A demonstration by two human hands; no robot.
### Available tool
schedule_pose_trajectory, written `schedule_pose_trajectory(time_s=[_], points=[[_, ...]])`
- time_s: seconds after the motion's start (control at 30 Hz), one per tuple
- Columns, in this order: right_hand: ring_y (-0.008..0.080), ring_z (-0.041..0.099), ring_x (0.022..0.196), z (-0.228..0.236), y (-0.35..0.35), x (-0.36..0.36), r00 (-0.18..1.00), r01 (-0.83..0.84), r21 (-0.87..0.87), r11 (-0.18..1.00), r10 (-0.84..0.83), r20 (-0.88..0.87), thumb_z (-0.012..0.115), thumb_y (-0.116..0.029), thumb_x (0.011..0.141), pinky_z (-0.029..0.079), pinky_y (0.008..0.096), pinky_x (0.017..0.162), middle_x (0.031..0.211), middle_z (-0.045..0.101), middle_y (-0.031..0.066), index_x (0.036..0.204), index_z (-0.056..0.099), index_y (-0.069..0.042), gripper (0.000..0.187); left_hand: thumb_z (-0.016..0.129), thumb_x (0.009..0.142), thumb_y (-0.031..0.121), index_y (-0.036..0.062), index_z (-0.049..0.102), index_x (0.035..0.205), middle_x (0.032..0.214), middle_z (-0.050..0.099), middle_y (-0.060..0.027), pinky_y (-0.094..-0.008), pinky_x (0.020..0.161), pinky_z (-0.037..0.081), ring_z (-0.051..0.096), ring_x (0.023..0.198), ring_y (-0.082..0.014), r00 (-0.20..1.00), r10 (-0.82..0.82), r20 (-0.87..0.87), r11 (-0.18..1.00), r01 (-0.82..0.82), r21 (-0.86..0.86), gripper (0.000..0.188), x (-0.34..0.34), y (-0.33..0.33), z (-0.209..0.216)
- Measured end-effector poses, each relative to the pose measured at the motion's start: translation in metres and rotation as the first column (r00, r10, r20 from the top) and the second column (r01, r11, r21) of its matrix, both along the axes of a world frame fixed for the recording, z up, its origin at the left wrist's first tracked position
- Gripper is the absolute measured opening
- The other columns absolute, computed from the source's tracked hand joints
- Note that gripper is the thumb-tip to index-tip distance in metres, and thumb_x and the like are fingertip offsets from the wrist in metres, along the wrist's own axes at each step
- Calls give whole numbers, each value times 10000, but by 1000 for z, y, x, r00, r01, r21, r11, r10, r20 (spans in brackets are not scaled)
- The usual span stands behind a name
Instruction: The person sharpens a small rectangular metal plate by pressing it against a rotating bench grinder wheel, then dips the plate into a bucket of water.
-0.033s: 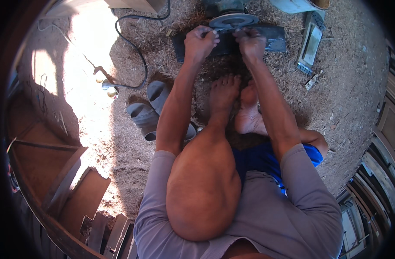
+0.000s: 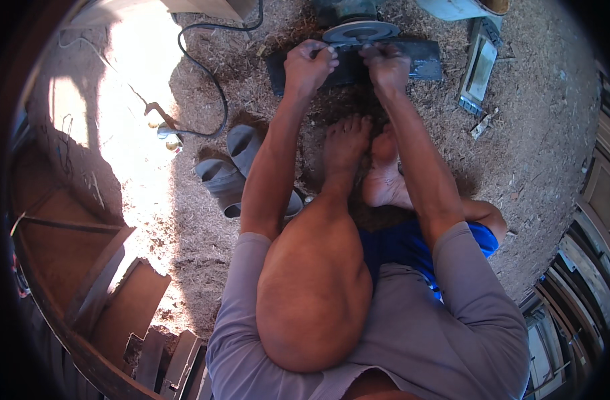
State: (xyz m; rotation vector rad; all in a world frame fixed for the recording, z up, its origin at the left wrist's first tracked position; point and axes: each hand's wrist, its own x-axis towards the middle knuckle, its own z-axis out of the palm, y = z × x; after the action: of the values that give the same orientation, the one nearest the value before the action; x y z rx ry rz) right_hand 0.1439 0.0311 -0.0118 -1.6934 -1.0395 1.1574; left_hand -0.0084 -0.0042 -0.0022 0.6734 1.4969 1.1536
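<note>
At the top centre, a grey disc-shaped grinding wheel (image 2: pixel 361 31) sits on a greenish machine body (image 2: pixel 348 9). My left hand (image 2: pixel 310 65) is closed, its thumb and fingers pinched just left of the wheel's near edge. Opposite it, my right hand (image 2: pixel 387 65) is closed too, fingertips pressed together close to the wheel. A thin edge seems to run between the fingertips, too small and dark to name. Both hands are over a long dark board (image 2: pixel 421 59) that lies crosswise in front of the wheel. Whether the wheel is spinning, I cannot tell.
My bare feet (image 2: pixel 347 143) rest near the board. Left of them lie grey slippers (image 2: pixel 221 177) and a black cable (image 2: pixel 218 80). A long metal-and-wood tool (image 2: pixel 479 70) lies at right, below a pale bucket (image 2: pixel 461 8). Wooden pieces (image 2: pixel 135 300) fill the lower left.
</note>
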Motion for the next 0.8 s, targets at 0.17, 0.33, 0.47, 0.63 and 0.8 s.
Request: schedule_pose_trajectory(time_s=[0.17, 0.33, 0.47, 0.63, 0.8], points=[[269, 673, 730, -23, 5, 7, 995, 5, -52, 999, 0, 100, 791, -195, 706, 508, 356, 700, 782, 699, 152, 790, 675, -3, 240, 639, 888, 75, -53, 584, 988, 860, 673, -133, -255, 640, 567, 684, 736, -182, 1000, -3, 19, 1000, 3, 2, 172, 1, 2, 0], [328, 685, 837, -23, 3, 2, 979, -23, -101, 995, 43, 197, 796, -271, 688, 510, 376, 782, 852, 706, 171, 862, 716, -36, 303, 632, 890, 73, -57, 581, 991, 888, 668, -149, -259, 641, 571, 686, 744, -197, 999, 23, 45, 999, -24, 25, 173, -4, -1, -1], [319, 680, 889, -18, 1, -3, 967, 6, -135, 991, 29, 254, 793, -287, 688, 509, 376, 826, 900, 709, 160, 867, 729, -61, 295, 618, 877, 64, -77, 611, 975, 839, 682, -151, -262, 611, 575, 697, 714, -185, 997, 65, 51, 997, -67, 36, 172, -5, -3, 1], [301, 676, 923, -10, 0, -10, 965, -47, -183, 982, 92, 245, 782, -312, 706, 505, 371, 842, 931, 709, 150, 895, 747, -115, 275, 618, 880, 66, -79, 608, 959, 838, 683, -153, -262, 614, 579, 699, 717, -187, 996, 74, 54, 996, -76, 52, 165, -12, -6, -3], [300, 680, 897, -7, -2, -14, 949, -86, -152, 985, 127, 287, 772, -319, 726, 506, 361, 840, 901, 712, 143, 914, 754, -132, 266, 621, 877, 74, -81, 607, 953, 842, 684, -152, -259, 612, 578, 701, 717, -189, 996, 76, 51, 996, -78, 40, 172, -16, -8, -4]])
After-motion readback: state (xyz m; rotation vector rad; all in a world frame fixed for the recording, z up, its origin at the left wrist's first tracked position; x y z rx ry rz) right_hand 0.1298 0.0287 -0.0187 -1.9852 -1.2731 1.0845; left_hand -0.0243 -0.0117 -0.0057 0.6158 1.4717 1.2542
